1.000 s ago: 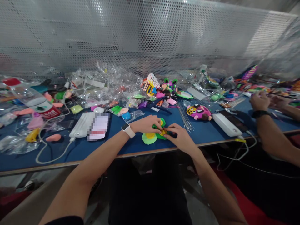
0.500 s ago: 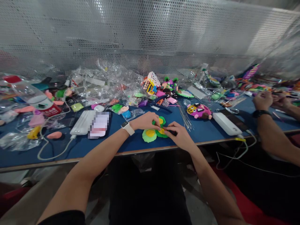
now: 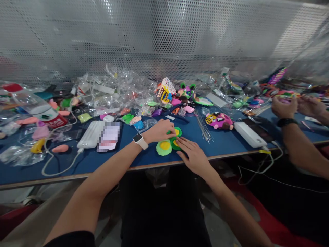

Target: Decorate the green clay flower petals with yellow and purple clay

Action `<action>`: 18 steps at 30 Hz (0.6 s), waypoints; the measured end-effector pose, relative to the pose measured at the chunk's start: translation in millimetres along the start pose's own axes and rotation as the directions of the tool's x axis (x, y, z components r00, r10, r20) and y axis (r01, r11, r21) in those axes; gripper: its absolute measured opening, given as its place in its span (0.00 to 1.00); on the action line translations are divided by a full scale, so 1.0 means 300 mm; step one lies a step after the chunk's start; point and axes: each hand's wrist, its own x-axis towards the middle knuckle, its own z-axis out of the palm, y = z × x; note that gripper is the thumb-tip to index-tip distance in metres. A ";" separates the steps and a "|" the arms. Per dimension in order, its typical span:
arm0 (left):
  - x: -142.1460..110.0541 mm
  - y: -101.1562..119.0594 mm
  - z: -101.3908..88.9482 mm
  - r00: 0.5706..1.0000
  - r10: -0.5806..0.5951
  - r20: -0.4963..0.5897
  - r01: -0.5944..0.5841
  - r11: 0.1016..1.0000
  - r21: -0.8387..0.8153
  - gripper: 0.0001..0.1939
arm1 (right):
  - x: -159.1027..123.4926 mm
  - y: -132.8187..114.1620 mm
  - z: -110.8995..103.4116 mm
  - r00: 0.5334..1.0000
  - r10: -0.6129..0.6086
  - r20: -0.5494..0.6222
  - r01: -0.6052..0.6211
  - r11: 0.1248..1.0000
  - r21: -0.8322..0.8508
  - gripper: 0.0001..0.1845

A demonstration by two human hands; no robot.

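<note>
In front of me lies a clay piece of joined scalloped rounds, one light green (image 3: 161, 149) and two dark green (image 3: 179, 130), each with a yellow centre. My left hand (image 3: 161, 130) reaches over its back left side, fingers bent and gripping the dark green edge; the fingertips are partly hidden. On the lower dark green round, my right hand (image 3: 194, 153) rests with its fingers stretched out flat. A white smartwatch (image 3: 140, 141) is on my left wrist.
A power bank (image 3: 90, 135) and phone (image 3: 109, 137) lie to the left, another power bank (image 3: 250, 134) to the right. A pink and yellow clay animal (image 3: 219, 121) sits near thin wires (image 3: 204, 127). Plastic bags (image 3: 123, 89) crowd the back. A co-worker's hands (image 3: 285, 107) work at right.
My right hand has gone from a pinch at the yellow centre to fingers laid flat on the clay. My left fingers have drawn back slightly left. The co-worker's hands have shifted.
</note>
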 end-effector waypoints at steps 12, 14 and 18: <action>-0.005 -0.034 -0.013 0.975 -0.015 -0.223 0.064 0.975 0.214 0.18 | 0.008 -0.006 -0.023 0.955 -0.173 0.242 0.196 0.978 -0.074 0.34; -0.005 -0.043 -0.015 0.977 -0.033 -0.213 0.082 0.971 0.226 0.18 | 0.003 -0.011 -0.017 0.960 -0.159 0.228 0.185 0.978 -0.099 0.35; -0.007 -0.066 -0.011 0.985 -0.038 -0.166 0.080 0.963 0.257 0.18 | -0.017 -0.016 -0.017 0.967 -0.159 0.200 0.185 0.976 -0.119 0.37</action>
